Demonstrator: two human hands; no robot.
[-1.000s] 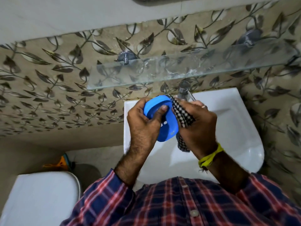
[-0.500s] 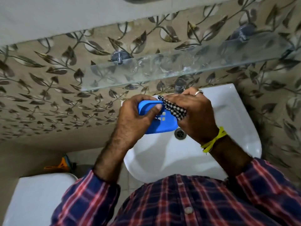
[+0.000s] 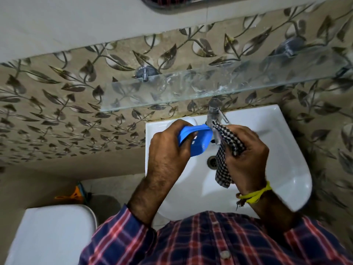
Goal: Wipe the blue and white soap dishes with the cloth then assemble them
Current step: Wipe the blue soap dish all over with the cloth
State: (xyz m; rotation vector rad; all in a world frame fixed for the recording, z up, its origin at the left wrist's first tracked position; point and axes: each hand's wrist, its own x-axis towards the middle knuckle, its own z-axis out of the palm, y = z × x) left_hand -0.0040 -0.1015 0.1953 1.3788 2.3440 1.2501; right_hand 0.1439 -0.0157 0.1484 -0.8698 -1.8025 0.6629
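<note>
Your left hand (image 3: 168,150) is gripping the blue plastic soap dish (image 3: 196,140), fingers curled round its left edge and thumb lying across its face, holding it tilted over the white ceramic basin (image 3: 286,169) at the centre of the frame. Your right hand (image 3: 246,155) is bunching the black-and-white checked cloth (image 3: 227,142), fingers closed round it, with one corner touching the dish's right rim and a loose tail hanging down toward the metal drain (image 3: 211,161).

You are, by my reading, wiping the blue dish; the white rounded piece (image 3: 183,121) showing just behind your left knuckles on the basin ledge in the upper middle of the frame may be the white soap dish, though most of it is hidden.

Here is what could go wrong. You are holding the dish by one edge only, so a firm push from the cloth on the far rim could lever it out of your grip and drop it into the basin. The slots in its face could snag the cloth's weave. The chrome tap (image 3: 214,109) is standing just beyond the cloth, and a wide stroke could knock your knuckles or the dish against it. The hanging tail could be dragging over the basin and picking up water, leaving streaks. The glass shelf (image 3: 172,88) is overhanging above, so lifting the dish high risks a bump.
</note>
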